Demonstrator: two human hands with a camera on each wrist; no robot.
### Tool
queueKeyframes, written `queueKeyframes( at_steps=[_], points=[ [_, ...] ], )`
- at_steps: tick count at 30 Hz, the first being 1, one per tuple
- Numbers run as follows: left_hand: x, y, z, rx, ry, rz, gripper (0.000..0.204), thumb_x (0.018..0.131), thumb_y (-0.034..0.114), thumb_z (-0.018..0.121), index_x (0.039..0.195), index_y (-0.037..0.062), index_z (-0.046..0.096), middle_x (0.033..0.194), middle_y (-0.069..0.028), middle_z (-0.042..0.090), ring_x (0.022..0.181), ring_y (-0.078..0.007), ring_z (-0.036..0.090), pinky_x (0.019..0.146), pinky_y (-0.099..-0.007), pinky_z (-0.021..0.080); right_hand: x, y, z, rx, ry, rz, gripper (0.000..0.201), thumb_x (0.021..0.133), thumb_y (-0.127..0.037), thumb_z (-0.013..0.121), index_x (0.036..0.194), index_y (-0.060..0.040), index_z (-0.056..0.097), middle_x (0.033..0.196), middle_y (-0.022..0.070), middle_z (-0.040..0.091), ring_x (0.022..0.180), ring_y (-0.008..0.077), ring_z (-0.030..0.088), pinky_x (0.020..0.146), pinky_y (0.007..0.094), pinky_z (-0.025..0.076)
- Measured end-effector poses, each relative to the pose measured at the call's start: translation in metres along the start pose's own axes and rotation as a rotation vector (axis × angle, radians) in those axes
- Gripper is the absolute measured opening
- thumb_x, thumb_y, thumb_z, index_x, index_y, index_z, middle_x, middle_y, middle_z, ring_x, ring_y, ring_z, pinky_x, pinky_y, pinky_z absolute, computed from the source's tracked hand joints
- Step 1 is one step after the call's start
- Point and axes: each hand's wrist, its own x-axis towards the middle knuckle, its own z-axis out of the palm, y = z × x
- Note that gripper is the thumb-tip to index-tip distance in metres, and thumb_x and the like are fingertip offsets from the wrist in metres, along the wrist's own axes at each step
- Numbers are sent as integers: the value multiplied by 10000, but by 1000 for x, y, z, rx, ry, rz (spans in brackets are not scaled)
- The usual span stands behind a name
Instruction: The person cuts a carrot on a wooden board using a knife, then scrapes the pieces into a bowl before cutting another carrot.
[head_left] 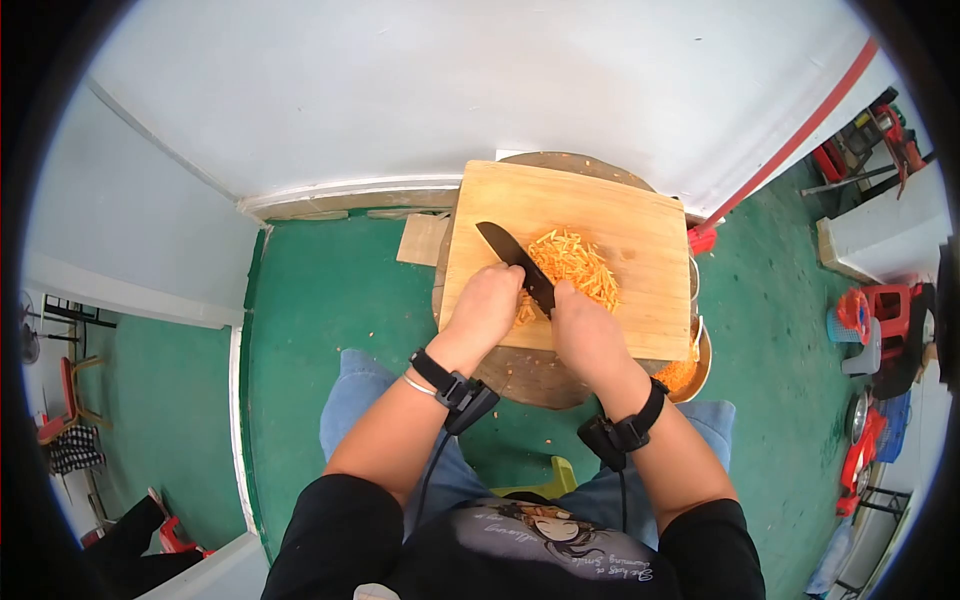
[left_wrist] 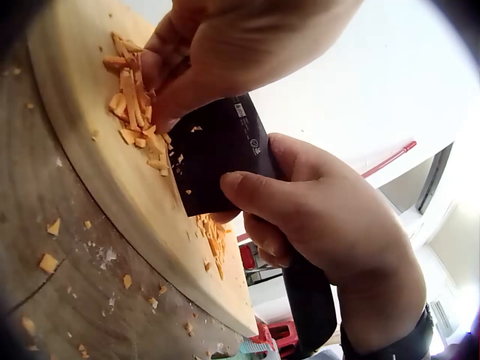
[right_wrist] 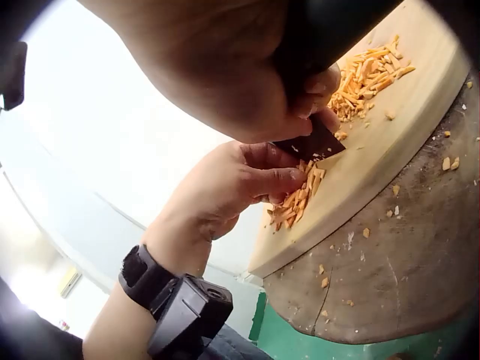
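Observation:
A black knife (head_left: 515, 258) lies slantwise over a wooden board (head_left: 640, 225), with a heap of orange strips (head_left: 575, 265) to its right. My right hand (head_left: 588, 335) grips it by the handle, thumb flat on the blade (left_wrist: 214, 157) in the left wrist view. Bent fingers of my left hand (head_left: 487, 300) hold a smaller bunch of orange strips (right_wrist: 300, 199) against the blade's other side. The blade's lower edge meets the board among the strips. Some left fingertips are hidden behind the blade and strips.
Under the board is a round wooden block (head_left: 520, 375) scattered with orange bits. A bowl of orange pieces (head_left: 678, 375) stands low at its right. A white wall (head_left: 400, 90) rises behind the board; a green stool (head_left: 555, 482) is between the legs.

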Motion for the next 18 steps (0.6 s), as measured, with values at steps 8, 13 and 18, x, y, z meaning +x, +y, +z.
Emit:
queueKeyframes(
  at_steps=[8,13,18],
  points=[
    [0,5,-3,-76,4,-65,181,672,11,661,816,-8,553,814,-197,600,796,-388,578,686,-433,464,-2,11,-5,140,-8,65,148,838,-94,523,900,16,446,783,249,587,761,399,598,667,470,477],
    [2,3,-3,-90,17,-9,166,672,17,661,789,-10,547,754,-204,586,752,-395,572,643,-439,459,-3,9,-4,97,-47,33,99,823,-51,485,894,7,448,790,232,599,746,368,618,640,445,496],
    [4,-1,1,-44,10,23,125,680,24,648,750,-10,551,740,-207,576,734,-398,565,640,-438,455,0,-4,-3,-22,-56,44,73,811,-23,461,880,-2,453,767,201,610,714,321,643,609,399,519]
  ],
)
